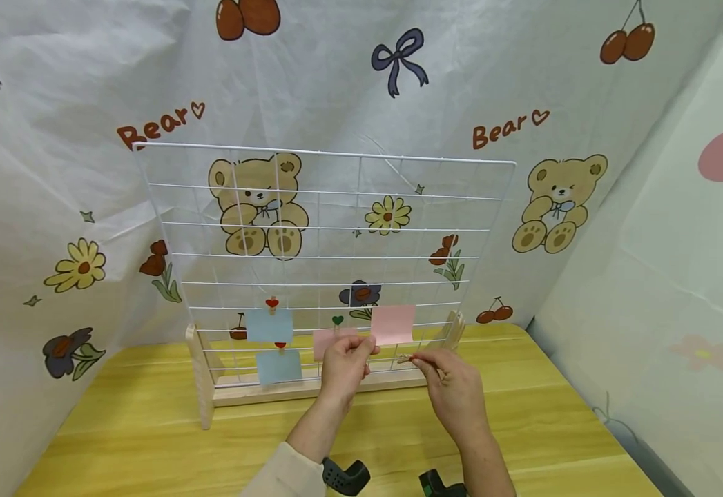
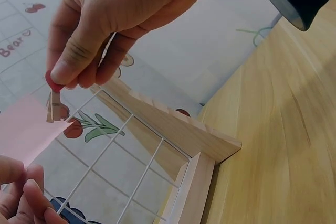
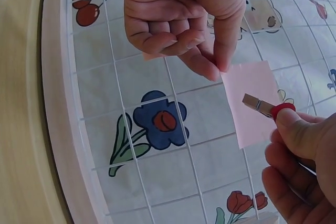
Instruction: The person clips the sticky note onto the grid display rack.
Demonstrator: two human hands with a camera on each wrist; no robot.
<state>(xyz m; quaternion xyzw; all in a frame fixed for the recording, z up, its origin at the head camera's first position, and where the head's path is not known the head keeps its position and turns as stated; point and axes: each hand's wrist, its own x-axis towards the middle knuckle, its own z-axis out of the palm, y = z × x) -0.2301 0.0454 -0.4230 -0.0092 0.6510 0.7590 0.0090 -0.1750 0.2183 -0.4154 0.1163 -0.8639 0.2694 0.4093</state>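
Observation:
My left hand (image 1: 344, 366) pinches a corner of a pink paper note (image 1: 393, 324) between thumb and fingers, in front of the lower part of a white wire grid (image 1: 317, 257). To its right, my right hand (image 1: 457, 386) pinches a small wooden clothespin (image 3: 258, 104) by its red end. In the right wrist view the clothespin's tip overlaps the note's face. The left wrist view shows the clothespin (image 2: 54, 106) pointing down beside the note's edge. Behind the left hand, another pink note (image 1: 330, 338) hangs on the grid under a green heart clip (image 1: 338, 320), partly hidden.
Two blue notes (image 1: 269, 325) hang on the grid's left part, with red heart clips (image 1: 272, 302). A wooden stand (image 1: 262, 395) bears the grid on a yellow wood-grain table (image 1: 150, 442). A printed bear cloth (image 1: 336, 90) hangs close behind.

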